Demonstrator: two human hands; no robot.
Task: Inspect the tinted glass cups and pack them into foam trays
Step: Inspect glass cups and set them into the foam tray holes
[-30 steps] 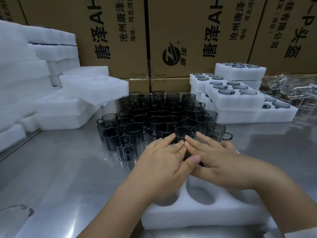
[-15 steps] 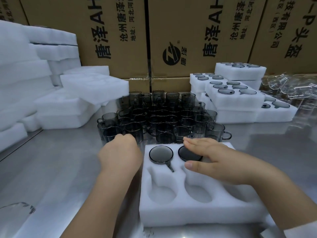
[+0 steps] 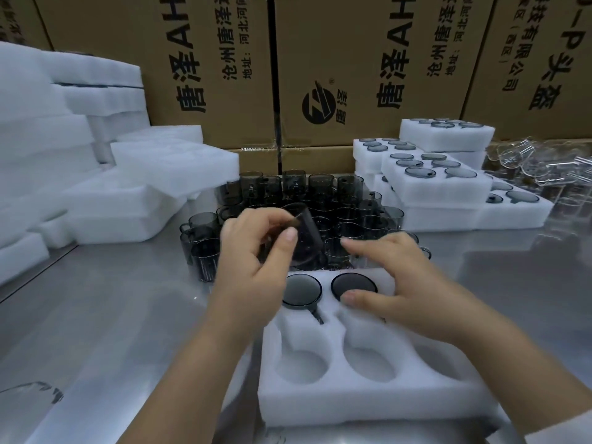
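Boxes (image 3: pixel 352 59) are walling off the back of a steel surface (image 3: pixel 112 315), with packed trays (image 3: pixel 439 184) stacking up at the right and many loose cups (image 3: pixel 336 200) waiting in the middle. The work looks to be at an early point for the tray (image 3: pixel 352 402) in front. Two seated cups (image 3: pixel 302 290) are filling its far pockets, one handle pointing toward the person, while the near pockets (image 3: pixel 301 366) are lying bare. The left hand (image 3: pixel 256 251) is pinching a cup (image 3: pixel 307 245) above the tray's far edge. Its long axis is leaning from upper left to lower right, though blur is hiding which end is the mouth. The right hand (image 3: pixel 400 283) is resting spread on the tray, thumb at a seated rim.
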